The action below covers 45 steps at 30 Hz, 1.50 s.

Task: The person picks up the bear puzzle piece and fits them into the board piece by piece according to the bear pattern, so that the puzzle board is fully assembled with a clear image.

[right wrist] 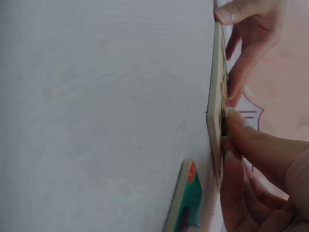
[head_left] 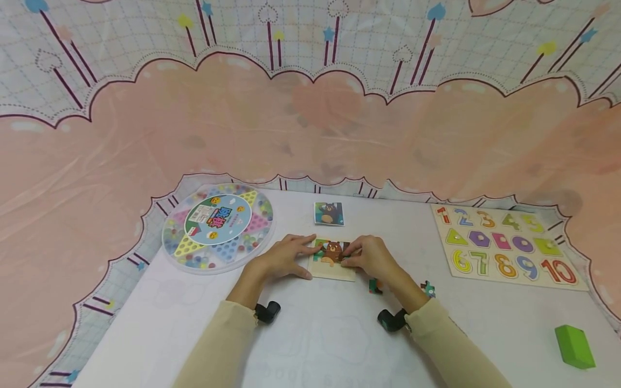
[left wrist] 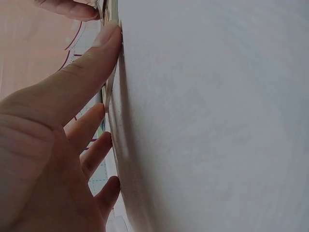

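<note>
A small wooden jigsaw board [head_left: 332, 272] with a bear picture partly laid in it lies flat on the table between both hands. My left hand [head_left: 283, 255] spreads its fingers at the board's left side, the thumb against its near left edge and the index fingertip on top. At the board's right side, my right hand [head_left: 374, 260] pinches a small jigsaw piece [right wrist: 225, 126] between thumb and finger, mostly hidden by them. One loose jigsaw piece [head_left: 374, 286] lies by the right wrist, and another piece [head_left: 428, 289] lies beyond that forearm.
A bear picture card [head_left: 329, 214] lies behind the board. A round Chinese checkers set [head_left: 218, 229] is at the left. To the right are a number-and-shape puzzle board [head_left: 490, 250] and, nearer, a green block [head_left: 574, 346]. A patterned curtain [head_left: 310, 129] hangs behind the table.
</note>
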Each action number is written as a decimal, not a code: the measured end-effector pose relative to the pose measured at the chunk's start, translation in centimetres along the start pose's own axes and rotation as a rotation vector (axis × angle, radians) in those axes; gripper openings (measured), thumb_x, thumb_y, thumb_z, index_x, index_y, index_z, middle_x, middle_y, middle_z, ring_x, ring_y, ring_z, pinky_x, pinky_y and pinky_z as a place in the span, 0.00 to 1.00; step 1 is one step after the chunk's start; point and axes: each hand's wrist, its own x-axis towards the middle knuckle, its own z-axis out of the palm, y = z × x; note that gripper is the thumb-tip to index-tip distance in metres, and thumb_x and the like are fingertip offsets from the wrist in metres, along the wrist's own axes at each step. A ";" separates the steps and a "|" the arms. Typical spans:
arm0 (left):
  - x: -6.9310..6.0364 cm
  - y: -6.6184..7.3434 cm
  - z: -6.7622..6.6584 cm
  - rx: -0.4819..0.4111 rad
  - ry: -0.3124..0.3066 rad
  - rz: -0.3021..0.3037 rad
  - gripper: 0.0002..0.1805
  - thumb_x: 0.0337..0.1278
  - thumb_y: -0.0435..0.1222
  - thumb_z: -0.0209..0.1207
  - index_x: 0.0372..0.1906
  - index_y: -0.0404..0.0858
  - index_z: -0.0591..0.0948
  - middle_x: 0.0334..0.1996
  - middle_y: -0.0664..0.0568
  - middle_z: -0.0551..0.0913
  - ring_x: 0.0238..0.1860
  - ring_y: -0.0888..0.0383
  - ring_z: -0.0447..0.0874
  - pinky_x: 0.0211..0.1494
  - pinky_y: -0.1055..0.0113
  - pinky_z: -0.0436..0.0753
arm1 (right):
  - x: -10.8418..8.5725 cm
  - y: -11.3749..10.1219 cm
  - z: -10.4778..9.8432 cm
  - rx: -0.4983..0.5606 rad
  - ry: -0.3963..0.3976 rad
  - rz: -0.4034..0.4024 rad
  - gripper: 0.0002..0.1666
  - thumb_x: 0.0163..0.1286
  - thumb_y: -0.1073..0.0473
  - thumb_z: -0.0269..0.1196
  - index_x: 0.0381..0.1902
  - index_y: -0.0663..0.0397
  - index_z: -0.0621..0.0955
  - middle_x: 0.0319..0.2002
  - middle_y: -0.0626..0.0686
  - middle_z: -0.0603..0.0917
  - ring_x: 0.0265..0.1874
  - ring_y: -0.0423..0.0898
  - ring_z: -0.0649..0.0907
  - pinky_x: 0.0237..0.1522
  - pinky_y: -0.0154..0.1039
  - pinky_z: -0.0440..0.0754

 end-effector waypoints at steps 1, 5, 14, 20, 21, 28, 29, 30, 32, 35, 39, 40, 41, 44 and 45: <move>0.0 0.0 0.0 0.000 -0.001 -0.001 0.40 0.54 0.45 0.72 0.73 0.51 0.72 0.83 0.57 0.56 0.82 0.46 0.53 0.80 0.40 0.60 | 0.1 -0.1 0.0 -0.008 -0.002 0.007 0.08 0.57 0.58 0.78 0.34 0.54 0.91 0.43 0.55 0.89 0.37 0.44 0.82 0.37 0.34 0.80; 0.0 0.0 0.0 0.003 -0.002 -0.004 0.40 0.54 0.45 0.72 0.73 0.51 0.72 0.83 0.56 0.56 0.82 0.46 0.52 0.80 0.40 0.60 | 0.2 -0.5 0.0 -0.049 -0.011 0.032 0.09 0.57 0.57 0.78 0.34 0.54 0.91 0.43 0.55 0.89 0.41 0.45 0.85 0.42 0.37 0.83; 0.0 -0.1 0.0 0.007 -0.005 0.004 0.40 0.54 0.46 0.72 0.73 0.52 0.72 0.83 0.57 0.56 0.82 0.46 0.52 0.81 0.40 0.58 | -0.1 -1.2 0.0 -0.160 0.003 0.045 0.08 0.58 0.56 0.78 0.35 0.50 0.91 0.45 0.53 0.91 0.39 0.44 0.82 0.42 0.41 0.80; 0.2 -0.2 0.0 0.007 0.000 0.001 0.40 0.54 0.46 0.73 0.73 0.52 0.72 0.83 0.57 0.56 0.82 0.46 0.53 0.81 0.40 0.59 | 0.2 -0.6 0.0 -0.107 -0.024 0.070 0.09 0.59 0.57 0.77 0.38 0.50 0.91 0.43 0.51 0.88 0.35 0.44 0.80 0.35 0.35 0.77; 0.2 -0.2 0.0 0.005 0.000 0.000 0.40 0.54 0.46 0.73 0.73 0.52 0.72 0.83 0.57 0.56 0.82 0.46 0.53 0.81 0.40 0.59 | 0.3 -0.4 -0.1 -0.096 -0.030 0.070 0.09 0.59 0.57 0.76 0.39 0.50 0.91 0.43 0.51 0.88 0.35 0.44 0.79 0.35 0.35 0.77; 0.3 -0.1 -0.1 -0.001 -0.005 -0.005 0.40 0.54 0.46 0.73 0.73 0.52 0.72 0.83 0.58 0.56 0.82 0.47 0.53 0.81 0.40 0.59 | 0.6 0.3 -0.3 -0.051 -0.053 0.053 0.08 0.60 0.58 0.76 0.39 0.48 0.91 0.44 0.50 0.88 0.37 0.44 0.78 0.38 0.34 0.77; 0.3 -0.1 -0.2 0.001 -0.004 -0.006 0.40 0.54 0.46 0.73 0.73 0.52 0.73 0.83 0.58 0.56 0.82 0.47 0.53 0.81 0.40 0.59 | 0.6 0.3 -0.3 -0.046 -0.055 0.055 0.08 0.60 0.58 0.76 0.39 0.48 0.91 0.44 0.50 0.88 0.37 0.44 0.78 0.39 0.35 0.76; 0.3 -0.2 -0.2 0.004 -0.002 -0.006 0.40 0.53 0.46 0.73 0.73 0.52 0.73 0.83 0.58 0.56 0.82 0.47 0.53 0.81 0.40 0.59 | 0.6 0.3 -0.4 -0.044 -0.057 0.057 0.08 0.60 0.58 0.76 0.39 0.48 0.91 0.44 0.50 0.88 0.37 0.45 0.78 0.38 0.35 0.76; 0.3 -0.2 -0.2 0.004 -0.002 -0.002 0.40 0.53 0.46 0.73 0.73 0.52 0.73 0.83 0.58 0.57 0.82 0.47 0.53 0.80 0.40 0.59 | 0.5 0.2 -0.4 -0.042 -0.058 0.066 0.09 0.60 0.58 0.76 0.40 0.48 0.91 0.44 0.50 0.88 0.37 0.45 0.78 0.38 0.35 0.76; 0.3 -0.2 -0.2 0.002 -0.004 0.006 0.40 0.53 0.46 0.73 0.73 0.52 0.73 0.83 0.58 0.57 0.82 0.47 0.53 0.80 0.40 0.60 | 0.4 0.2 -0.5 -0.049 -0.065 0.071 0.10 0.61 0.57 0.75 0.41 0.48 0.91 0.46 0.51 0.87 0.38 0.45 0.78 0.39 0.35 0.76; 0.3 -0.2 -0.1 0.000 -0.009 0.005 0.40 0.54 0.46 0.73 0.73 0.52 0.72 0.83 0.58 0.56 0.82 0.47 0.53 0.80 0.40 0.60 | 0.0 0.5 -0.8 -0.040 -0.096 0.048 0.12 0.62 0.56 0.75 0.44 0.47 0.90 0.48 0.50 0.87 0.39 0.45 0.78 0.41 0.35 0.77; 0.3 -0.2 -0.1 0.002 -0.010 0.002 0.40 0.54 0.46 0.73 0.73 0.52 0.72 0.83 0.58 0.56 0.82 0.47 0.53 0.81 0.41 0.60 | -0.1 0.6 -0.9 -0.029 -0.107 0.037 0.12 0.62 0.55 0.75 0.45 0.47 0.90 0.48 0.50 0.87 0.40 0.45 0.78 0.41 0.35 0.77; 0.3 -0.2 -0.1 0.005 -0.010 -0.001 0.40 0.54 0.46 0.73 0.73 0.52 0.72 0.83 0.58 0.56 0.82 0.47 0.53 0.81 0.41 0.60 | -0.3 0.7 -1.0 -0.020 -0.118 0.028 0.13 0.62 0.55 0.75 0.46 0.48 0.90 0.49 0.50 0.87 0.40 0.44 0.78 0.41 0.35 0.78; 0.2 -0.1 -0.1 0.007 -0.011 -0.006 0.40 0.54 0.45 0.73 0.73 0.52 0.72 0.83 0.58 0.56 0.82 0.47 0.53 0.81 0.41 0.60 | -0.7 1.0 -1.5 0.017 -0.158 0.011 0.15 0.63 0.53 0.74 0.48 0.47 0.89 0.51 0.51 0.87 0.43 0.45 0.80 0.46 0.39 0.81; 0.2 -0.1 -0.1 0.010 -0.010 -0.007 0.40 0.54 0.45 0.73 0.73 0.52 0.72 0.83 0.58 0.56 0.82 0.47 0.53 0.81 0.41 0.60 | -0.9 1.1 -1.7 0.019 -0.168 0.009 0.16 0.64 0.52 0.74 0.49 0.46 0.89 0.52 0.51 0.88 0.45 0.45 0.81 0.49 0.41 0.83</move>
